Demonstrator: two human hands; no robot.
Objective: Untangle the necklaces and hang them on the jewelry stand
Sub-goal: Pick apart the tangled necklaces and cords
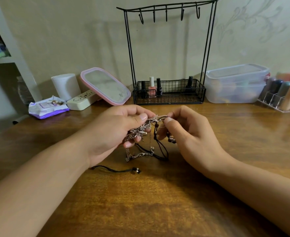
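A tangle of silver chain and black cord necklaces [146, 134] hangs between both hands just above the wooden table [158, 194]. My left hand [117, 130] grips the bunched silver chains. My right hand [187, 130] pinches a black cord and a silver strand at the top of the tangle. Loops of chain and cord dangle down to the table. Under my left wrist on the table lies a loose black cord end with small beads [117, 170]. The black wire jewelry stand [168, 53] is at the back centre, and none of its hooks carries anything.
Nail polish bottles [152, 87] sit in the stand's wire basket. Left of it lean a pink-rimmed mirror [105, 86], a white roll [65, 86], a cream case and a wipes pack [47, 108]. A clear lidded box [235, 82] and an acrylic organiser [283, 96] stand at the right.
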